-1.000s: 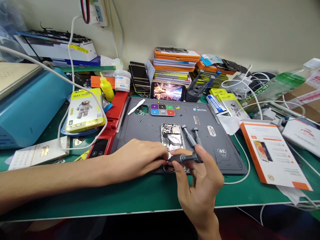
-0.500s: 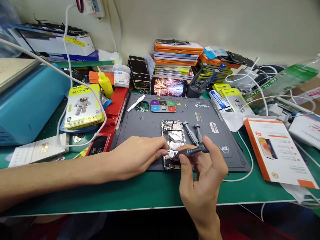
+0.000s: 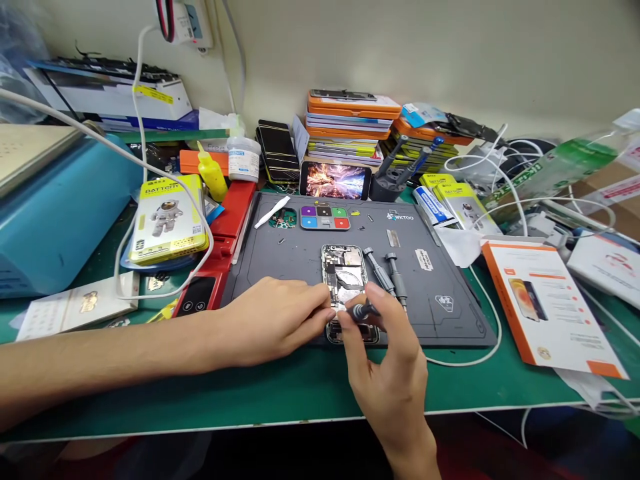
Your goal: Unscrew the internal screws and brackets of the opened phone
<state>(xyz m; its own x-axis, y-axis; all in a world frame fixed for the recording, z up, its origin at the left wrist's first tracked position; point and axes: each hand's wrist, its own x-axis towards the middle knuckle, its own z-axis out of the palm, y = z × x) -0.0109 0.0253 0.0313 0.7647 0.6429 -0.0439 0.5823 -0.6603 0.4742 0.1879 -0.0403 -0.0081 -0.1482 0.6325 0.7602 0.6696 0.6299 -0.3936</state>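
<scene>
Everywhere clutter on green bench [image 3: 280, 393]

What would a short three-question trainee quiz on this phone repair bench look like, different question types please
1. True or false: the left hand rests on the grey work mat beside the opened phone.
2. Multiple choice: the right hand holds A) a yellow bottle, B) a dark screwdriver, C) a white cable.
3. Fill in: two spare screwdrivers lie on the mat to the ____ of the opened phone, as the camera sees it.

Key
1. True; its fingertips reach the phone's edge.
2. B; pinched in the fingers over the phone's lower half.
3. Right.
</scene>
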